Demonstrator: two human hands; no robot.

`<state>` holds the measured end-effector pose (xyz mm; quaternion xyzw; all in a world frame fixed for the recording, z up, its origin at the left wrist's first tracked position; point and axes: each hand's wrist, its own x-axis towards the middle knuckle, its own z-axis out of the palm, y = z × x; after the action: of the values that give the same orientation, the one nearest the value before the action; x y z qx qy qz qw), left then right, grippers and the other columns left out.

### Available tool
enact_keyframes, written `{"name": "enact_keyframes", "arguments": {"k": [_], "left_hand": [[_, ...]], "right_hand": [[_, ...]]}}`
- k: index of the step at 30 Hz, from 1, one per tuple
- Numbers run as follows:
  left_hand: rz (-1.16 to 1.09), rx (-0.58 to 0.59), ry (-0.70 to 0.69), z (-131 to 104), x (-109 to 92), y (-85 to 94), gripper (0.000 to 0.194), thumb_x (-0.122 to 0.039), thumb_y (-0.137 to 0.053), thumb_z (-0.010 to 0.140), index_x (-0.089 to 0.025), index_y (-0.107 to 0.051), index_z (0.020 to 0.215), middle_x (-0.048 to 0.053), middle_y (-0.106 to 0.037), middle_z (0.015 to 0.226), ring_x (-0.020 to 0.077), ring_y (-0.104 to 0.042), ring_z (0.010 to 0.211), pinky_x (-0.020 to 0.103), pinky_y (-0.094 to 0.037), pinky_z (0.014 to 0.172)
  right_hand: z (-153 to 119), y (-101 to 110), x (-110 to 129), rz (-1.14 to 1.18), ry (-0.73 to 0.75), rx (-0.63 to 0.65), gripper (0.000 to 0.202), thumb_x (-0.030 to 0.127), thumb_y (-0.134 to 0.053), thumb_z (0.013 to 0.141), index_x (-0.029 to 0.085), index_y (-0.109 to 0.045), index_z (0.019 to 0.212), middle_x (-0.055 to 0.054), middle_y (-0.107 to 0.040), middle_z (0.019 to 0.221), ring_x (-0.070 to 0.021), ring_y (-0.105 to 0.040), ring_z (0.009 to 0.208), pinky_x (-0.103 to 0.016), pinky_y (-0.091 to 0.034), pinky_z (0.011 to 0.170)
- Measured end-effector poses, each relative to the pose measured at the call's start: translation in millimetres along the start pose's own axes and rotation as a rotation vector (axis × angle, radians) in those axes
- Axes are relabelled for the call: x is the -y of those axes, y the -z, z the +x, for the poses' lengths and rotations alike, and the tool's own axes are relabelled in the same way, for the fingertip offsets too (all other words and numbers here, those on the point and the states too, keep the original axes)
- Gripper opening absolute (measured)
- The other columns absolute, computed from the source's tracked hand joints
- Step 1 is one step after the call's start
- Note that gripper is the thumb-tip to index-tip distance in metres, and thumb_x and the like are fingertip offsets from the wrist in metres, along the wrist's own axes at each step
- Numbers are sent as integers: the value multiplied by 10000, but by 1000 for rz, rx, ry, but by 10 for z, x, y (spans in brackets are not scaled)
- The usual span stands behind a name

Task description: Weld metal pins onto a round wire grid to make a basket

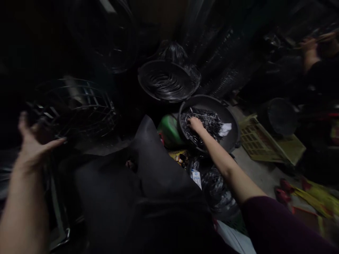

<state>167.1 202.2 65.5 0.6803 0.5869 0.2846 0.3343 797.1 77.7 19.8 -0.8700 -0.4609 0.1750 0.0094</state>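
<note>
The scene is dim and blurred. My left hand [33, 141] is raised at the left with fingers spread, touching the rim of a round wire cage frame [75, 107]; whether it grips the frame is unclear. My right hand [195, 123] reaches forward into a dark round basin [233, 121] that holds a heap of small metal wire pieces [205, 121], and its fingers rest down in that heap. A white scrap [225, 128] lies in the basin beside the pieces.
A second dark basin [166, 81] with coiled wire stands behind. A green container [169, 130] sits left of the first basin. A yellow plastic crate [261, 141] lies at right. Another person's hand [309, 49] works at far right. Dark cloth [148, 183] covers my lap.
</note>
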Motion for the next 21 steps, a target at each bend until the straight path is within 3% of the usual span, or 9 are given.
{"name": "enact_keyframes", "arguments": {"k": [2,4,7,10,12,15,18,21], "left_hand": [[-173,20,21,-112,-186,-108,1308,-581,-903,447,-642,-14,1404,-56,-364,1559,304,-395,1438,590,-422,1084],[-321,-88,19,-245,-313,-278,1364,-657,-880,436,-497,-3,1468,62,-402,1522,296,-420,1419,521,-430,1097],[-339,-246,6,-356,-336,-454,1408,-785,-782,455,-358,66,1493,154,-432,1457,267,-470,1378,442,-459,1071],[-253,-290,-6,-502,-320,-460,1294,-767,-739,561,-326,47,1490,150,-443,1424,221,-512,1334,375,-489,1026],[-239,-294,-60,-658,-351,-434,1238,-716,-768,574,-332,-5,1470,134,-457,1401,214,-512,1329,374,-478,1039],[-226,-329,-146,-894,-433,-406,1186,-630,-826,564,-329,-74,1430,123,-473,1373,221,-508,1326,395,-449,1082],[-149,-370,-175,-1063,-532,-393,1151,-525,-875,553,-309,-137,1409,134,-469,1377,244,-510,1320,411,-441,1098],[-94,-357,-256,-1162,-665,-374,1016,-444,-887,558,-274,-289,1362,138,-483,1365,268,-517,1303,435,-431,1110]], "right_hand": [[-132,37,46,12,39,1,140,103,-687,731,199,-708,830,-124,-691,1050,-246,-642,1028,-343,-464,883],[-242,85,47,26,63,-19,52,186,-666,767,214,-689,806,-166,-687,975,-309,-660,973,-426,-479,828],[-332,169,57,71,49,-125,259,431,-496,900,240,-670,924,-251,-652,890,-404,-658,946,-563,-455,783],[-600,235,261,437,58,-385,336,623,-513,846,338,-637,975,-225,-649,885,-398,-650,966,-578,-447,838],[-937,186,524,632,160,-435,326,663,-566,807,380,-608,965,-197,-654,905,-369,-659,927,-542,-476,811],[-1418,-85,973,759,342,-259,360,663,-629,768,347,-572,931,-128,-682,895,-319,-685,841,-489,-533,762],[-1634,-344,1279,760,432,-3,447,689,-647,717,282,-557,877,-72,-709,824,-293,-707,791,-470,-569,745],[-1704,-247,1488,793,498,88,439,630,-680,728,262,-587,949,-35,-706,755,-253,-707,737,-417,-581,711]]}}
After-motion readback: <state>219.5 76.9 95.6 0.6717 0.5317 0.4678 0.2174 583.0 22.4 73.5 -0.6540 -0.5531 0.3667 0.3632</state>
